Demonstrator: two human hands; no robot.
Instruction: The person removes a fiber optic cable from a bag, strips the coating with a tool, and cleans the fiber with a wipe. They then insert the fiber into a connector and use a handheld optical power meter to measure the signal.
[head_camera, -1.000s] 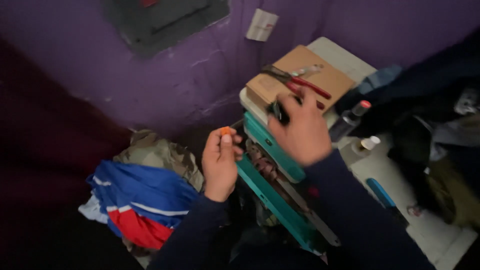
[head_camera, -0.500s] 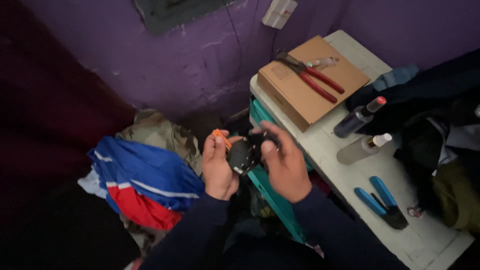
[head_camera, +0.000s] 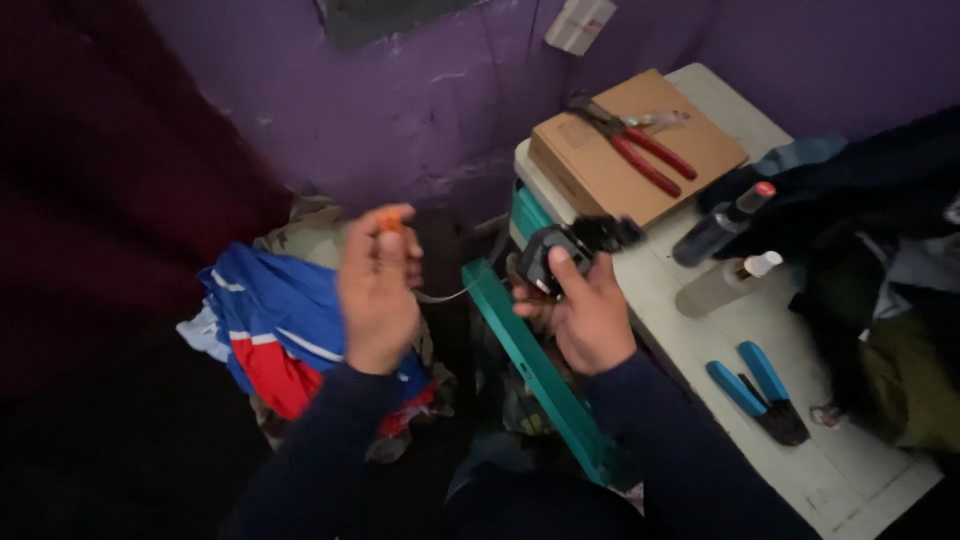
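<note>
Small black device, rounded and dark, gripped in the right hand just in front of the near edge of a white table, fingers wrapped around it and thumb pressed on top. Thin wire running leftward from the device toward the left hand. Left hand raised, fingertips pinched together on a small orange piece. Both arms in dark sleeves. Between the hands, a teal bar slanting down from the table side. On the table behind the device, a brown cardboard box with red-handled pliers lying on top. Just right of the device, a dark bottle with a red cap and a pale bottle with a white cap, both on their sides. Nearer, a blue-handled tool. Left of the hands, crumpled blue, red and white cloth on the floor against a purple wall.
</note>
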